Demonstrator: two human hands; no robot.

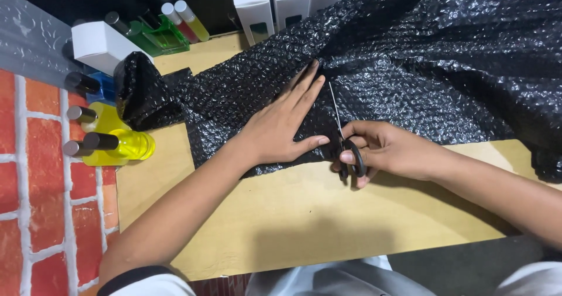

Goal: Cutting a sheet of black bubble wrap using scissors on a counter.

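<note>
A large sheet of black bubble wrap is spread over the far half of a tan wooden table. My left hand lies flat on the wrap, fingers together and pointing away from me, pressing it down. My right hand grips black-handled scissors just right of the left thumb. The blades point away from me, into the wrap's near edge.
Yellow bottles with dark caps lie at the table's left edge beside a small roll of black wrap. A white box, a green holder with bottles and white cartons stand behind. Brick-patterned surface at left.
</note>
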